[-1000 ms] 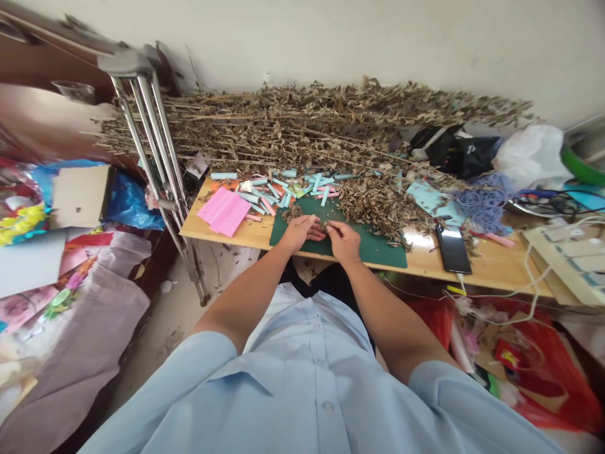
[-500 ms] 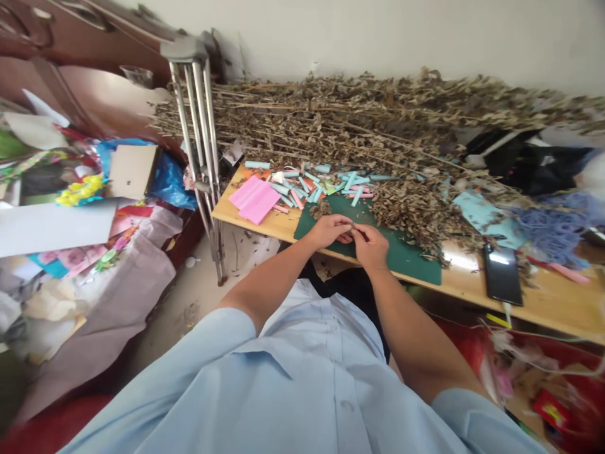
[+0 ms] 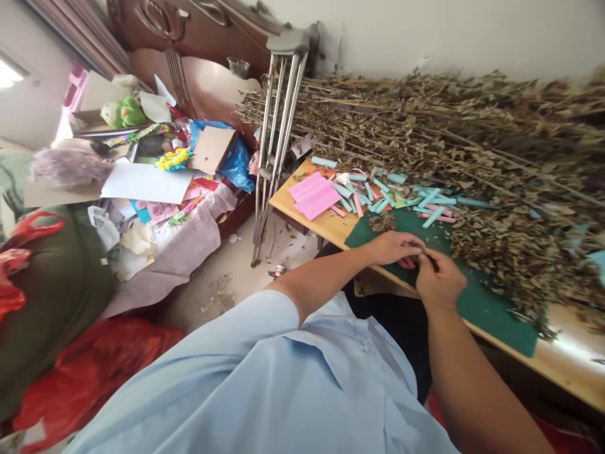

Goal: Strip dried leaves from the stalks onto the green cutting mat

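With left hand (image 3: 397, 248) and right hand (image 3: 439, 279) close together and fingers curled in, pinching a tiny brown bit (image 3: 421, 251) between the fingertips, over the near part of the green cutting mat (image 3: 496, 315). Looks like dry leaf, but too small and blurry to tell for sure. Just past the left hand, on the mat, a small clump of dried leaves (image 3: 382, 221). To the right, partly on the mat, a big heap of loose dried leaves (image 3: 501, 258). Behind, along the wall (image 3: 472, 31), long dry leafy stalks (image 3: 416, 120). On the wooden table (image 3: 285, 197), beside and behind the mat, pink paper sheets (image 3: 316, 195) and little blue paper rolls (image 3: 432, 217). At the left end of the table, standing up, metal crutches (image 3: 287, 43). Could crumble, looking so dry, if pinched too hard. Could also slip out, being so small, and drop past the near table edge onto the black trousers (image 3: 410, 340). Could get lost in the heap if let go on that side. Might scatter the clump with a bump from the left hand, with so little room between. Might push leaves from the heap in among the rolls with a careless sweep.
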`<control>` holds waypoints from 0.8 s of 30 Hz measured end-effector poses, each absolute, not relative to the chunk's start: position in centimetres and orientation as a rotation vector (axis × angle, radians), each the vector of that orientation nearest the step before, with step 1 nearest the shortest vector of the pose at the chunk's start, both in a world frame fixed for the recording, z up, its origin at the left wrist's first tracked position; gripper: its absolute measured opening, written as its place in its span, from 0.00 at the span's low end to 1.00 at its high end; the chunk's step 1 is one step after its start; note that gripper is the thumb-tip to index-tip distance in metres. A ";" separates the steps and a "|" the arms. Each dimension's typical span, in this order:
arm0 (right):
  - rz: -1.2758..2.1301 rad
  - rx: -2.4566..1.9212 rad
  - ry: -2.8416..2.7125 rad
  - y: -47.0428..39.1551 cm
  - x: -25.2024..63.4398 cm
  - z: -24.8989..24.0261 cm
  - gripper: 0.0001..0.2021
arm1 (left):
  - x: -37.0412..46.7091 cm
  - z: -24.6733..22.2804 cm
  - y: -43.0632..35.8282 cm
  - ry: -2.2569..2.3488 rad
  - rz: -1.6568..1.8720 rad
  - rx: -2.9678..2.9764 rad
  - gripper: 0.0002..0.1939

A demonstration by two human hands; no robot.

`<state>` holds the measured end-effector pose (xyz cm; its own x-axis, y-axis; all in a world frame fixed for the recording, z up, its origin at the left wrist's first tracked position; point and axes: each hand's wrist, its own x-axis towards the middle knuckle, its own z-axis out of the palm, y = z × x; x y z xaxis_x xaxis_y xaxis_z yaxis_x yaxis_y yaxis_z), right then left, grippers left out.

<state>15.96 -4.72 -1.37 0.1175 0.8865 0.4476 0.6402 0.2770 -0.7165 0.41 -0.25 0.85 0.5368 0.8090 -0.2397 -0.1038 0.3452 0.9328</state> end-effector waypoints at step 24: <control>0.313 -1.418 -1.609 -4.6 15.8 -1.0 0.15 | -0.2 1.7 -0.8 0.854 0.758 1.049 0.09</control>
